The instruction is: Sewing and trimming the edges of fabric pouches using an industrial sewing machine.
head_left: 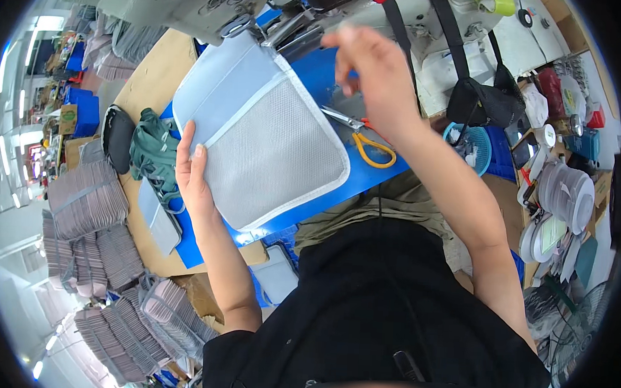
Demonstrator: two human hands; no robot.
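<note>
A flat grey panel (pixel 278 151) with rounded corners, pale edge binding and a mesh pocket lies over the blue work surface (pixel 331 195). My left hand (pixel 195 171) grips its left edge, thumb on top; the fingers beneath are partly hidden. At its far corner, the panel reaches the sewing machine's (pixel 238 28) presser area. My right hand (pixel 378 75) is raised to the right of the panel, fingers apart and partly bent, with nothing visible in them. Below it rest scissors (pixel 375 152) with orange handles, their blades open beside the panel's right edge.
A green cloth bundle (pixel 153 152) and a dark pouch (pixel 117 138) lie left of the panel. Stacks of grey panels (pixel 88 198) stand farther left. Black straps with a bag (pixel 484 101) hang at the right, above a blue basket (pixel 475 146). White tape rolls (pixel 565 191) sit beyond.
</note>
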